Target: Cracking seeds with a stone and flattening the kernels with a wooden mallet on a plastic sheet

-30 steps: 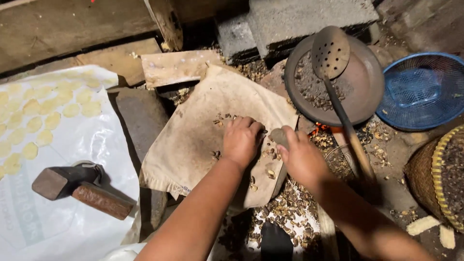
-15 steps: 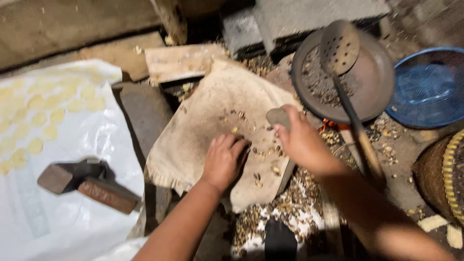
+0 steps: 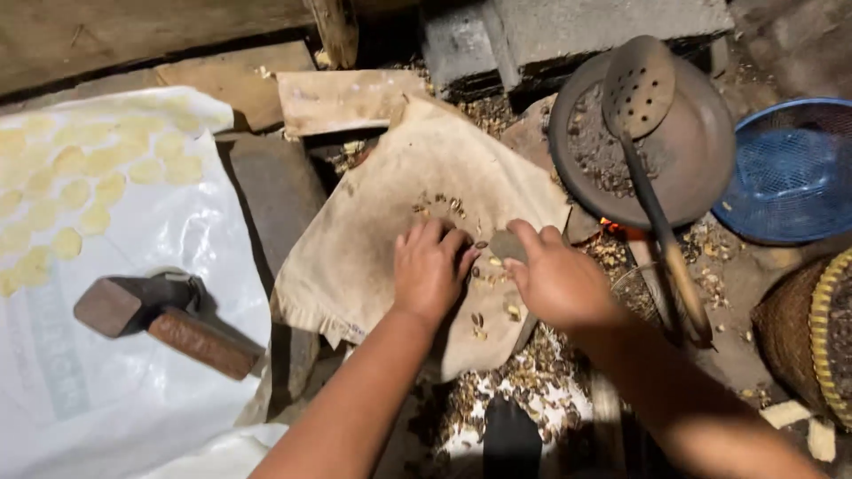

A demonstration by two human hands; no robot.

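From the head camera we look down on our left hand (image 3: 432, 270), lying palm down on a tan cloth (image 3: 390, 222) spread over a flat stone, its fingers curled together over small dark seeds (image 3: 441, 206) scattered there; whether it pinches any of them we cannot tell. Just beside it, our right hand (image 3: 557, 282) closes around a small grey stone (image 3: 506, 245), held just above the cloth with more seeds under and around it. Broken shells and husks (image 3: 524, 381) lie heaped on the ground below the near edge of the cloth. To the upper right a round dark pan (image 3: 701, 168) holds roasted bits, and a perforated metal ladle (image 3: 637, 84) with a wooden handle rests across it; a glow of embers shows under the pan's near rim. A blue plastic basket (image 3: 790, 173) sits to the right of the pan, and a woven basket (image 3: 799, 333) stands at the right edge. To the left, a hammer (image 3: 155, 319) lies on a white plastic sheet (image 3: 106, 390), where pale yellow flat chips (image 3: 80, 177) are spread out.
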